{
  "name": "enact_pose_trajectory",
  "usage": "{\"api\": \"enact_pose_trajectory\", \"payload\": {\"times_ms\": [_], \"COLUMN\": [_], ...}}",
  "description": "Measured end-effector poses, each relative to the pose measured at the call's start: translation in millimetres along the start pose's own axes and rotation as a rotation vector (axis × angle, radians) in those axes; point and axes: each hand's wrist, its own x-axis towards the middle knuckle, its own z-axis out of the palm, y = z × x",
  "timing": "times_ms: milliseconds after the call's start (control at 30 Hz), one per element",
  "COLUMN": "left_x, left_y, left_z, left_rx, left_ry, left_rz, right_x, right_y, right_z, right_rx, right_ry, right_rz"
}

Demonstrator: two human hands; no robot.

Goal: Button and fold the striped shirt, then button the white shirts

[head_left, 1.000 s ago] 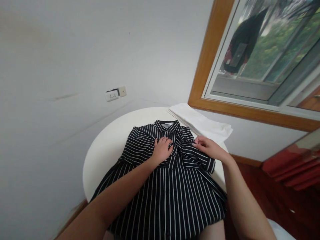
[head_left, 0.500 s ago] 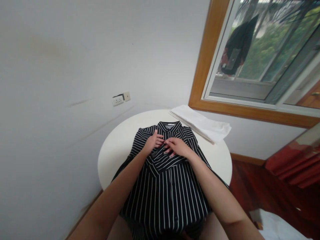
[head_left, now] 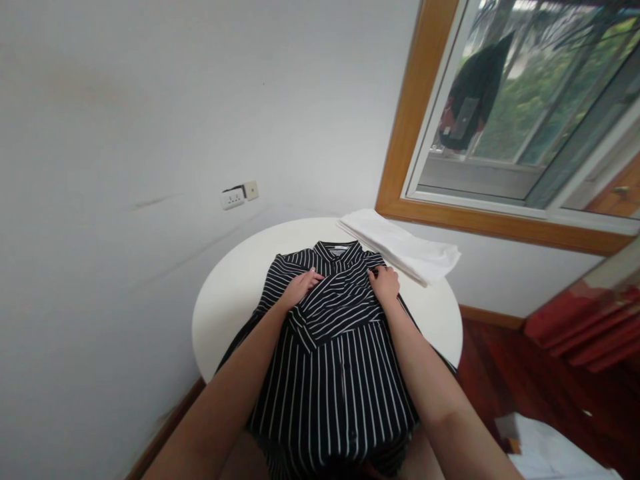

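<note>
A black shirt with white stripes lies front up, collar at the far side, its hem hanging over the near edge. One sleeve is folded across the chest, its cuff pointing to the near left. My left hand rests on the chest beside the upper edge of that sleeve, fingers stretched out and holding nothing. At the shirt's right side, below the shoulder, my right hand has its fingers bent onto the cloth, with the thumb toward the middle. The fingertips pinch the fabric there.
The round white table stands against the wall. A folded white cloth lies at its back right. A wall socket is at the left, a wood-framed window at the right. White material sits low at the right, near a red curtain.
My right hand has moved from the middle of the chest to the right side of the shirt. The folded sleeve now shows more fully. My left hand has stayed nearly in place.
</note>
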Motion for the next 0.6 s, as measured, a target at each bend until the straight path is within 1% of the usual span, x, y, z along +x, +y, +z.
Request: {"api": "enact_pose_trajectory", "payload": {"times_ms": [67, 167, 267, 400, 500, 600], "left_x": [-0.4, -2.3, -6.4, -12.2, -13.8, -14.3], "left_y": [-0.6, -0.8, 1.7, 7.2, 8.2, 7.7], "left_z": [0.3, 0.5, 1.5, 5.6, 8.0, 7.2], "left_rx": [0.013, 0.068, 0.14, 0.161, 0.164, 0.201], "left_ry": [0.002, 0.013, 0.024, 0.003, -0.005, -0.026], "left_rz": [0.005, 0.05, 0.085, 0.067, 0.069, 0.113], "right_x": [-3.5, -3.0, 1.6, 7.5, 11.2, 16.8], "right_y": [-2.4, -0.8, 7.6, 23.3, 33.3, 42.1], "right_z": [3.7, 4.7, 3.3, 2.2, 2.7, 3.4], "right_rx": [-0.054, -0.1, -0.104, -0.062, -0.016, 0.044], "right_ry": [0.028, 0.034, 0.012, 0.001, 0.031, 0.071], "right_rz": [-0.01, -0.047, -0.078, -0.101, -0.07, 0.018]}}
